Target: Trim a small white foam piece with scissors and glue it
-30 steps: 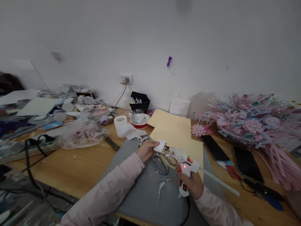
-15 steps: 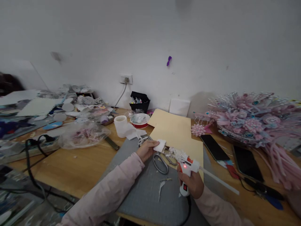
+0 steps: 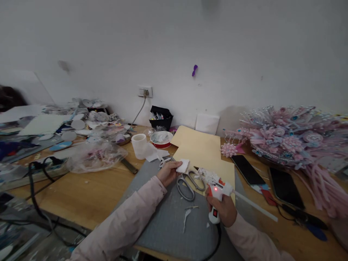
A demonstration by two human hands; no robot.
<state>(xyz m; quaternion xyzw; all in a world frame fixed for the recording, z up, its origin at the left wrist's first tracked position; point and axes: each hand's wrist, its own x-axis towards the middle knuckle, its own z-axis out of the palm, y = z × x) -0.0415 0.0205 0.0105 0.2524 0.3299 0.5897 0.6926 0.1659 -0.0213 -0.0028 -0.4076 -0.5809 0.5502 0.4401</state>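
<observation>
Both arms extend forward in pale pink sleeves. The left forearm runs diagonally from the lower left up toward the centre; the left hand (image 3: pixel 168 173) is palm-down with its fingers (image 3: pixel 175 165) curled in a pinch at the tips. The right forearm enters from the lower right; the right hand (image 3: pixel 221 209) is closed in a fist-type grip, thumb side uppermost, knuckles facing forward.

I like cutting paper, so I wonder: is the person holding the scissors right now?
No, the scissors lie on the grey mat between the left hand holding a white piece and the right hand gripping the glue gun.
</observation>
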